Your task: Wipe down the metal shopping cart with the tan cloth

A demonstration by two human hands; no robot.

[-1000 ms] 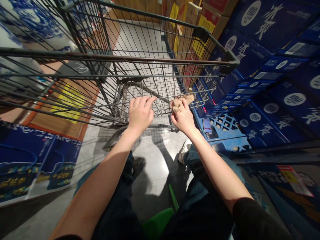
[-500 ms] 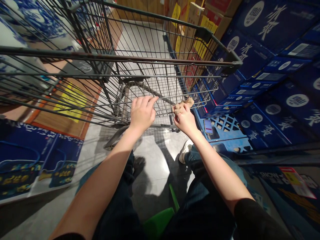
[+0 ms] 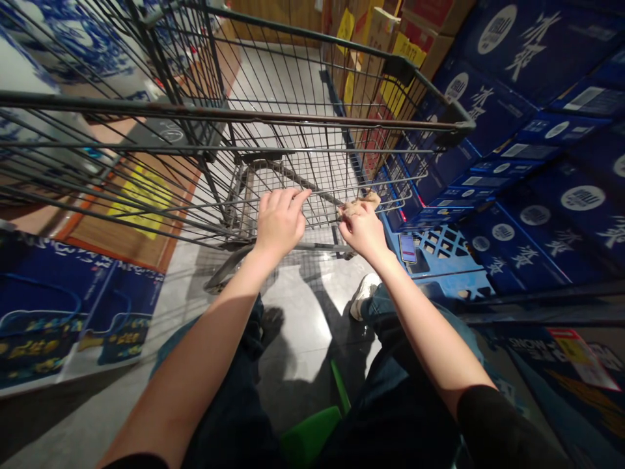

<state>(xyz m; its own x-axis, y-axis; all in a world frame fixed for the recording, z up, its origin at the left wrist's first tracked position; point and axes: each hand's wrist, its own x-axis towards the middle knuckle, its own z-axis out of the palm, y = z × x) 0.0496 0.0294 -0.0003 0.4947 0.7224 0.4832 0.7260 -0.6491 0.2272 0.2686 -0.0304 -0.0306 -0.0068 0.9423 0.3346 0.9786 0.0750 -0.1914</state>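
Note:
A dark wire shopping cart (image 3: pixel 293 119) stands in front of me, its near wire panel under both hands. My right hand (image 3: pixel 364 231) is closed on a crumpled tan cloth (image 3: pixel 366 200), pressed against the thin wires at the cart's right part. My left hand (image 3: pixel 280 221) rests on the same wires further left, the fingers bent over them and the forefinger stretched to the right. Whether its fingers grip a wire is hard to tell, but it holds no loose object.
Blue cartons (image 3: pixel 517 163) are stacked at the right, beside a blue plastic pallet (image 3: pixel 452 251) with a phone (image 3: pixel 407 248) on it. Blue-and-white jars (image 3: pixel 73 45) stand at the left by a wooden ledge (image 3: pixel 102 228). Something green (image 3: pixel 312 433) is between my legs.
My right hand and the cloth have shifted very slightly to the right along the wires. My left hand stays almost where it was.

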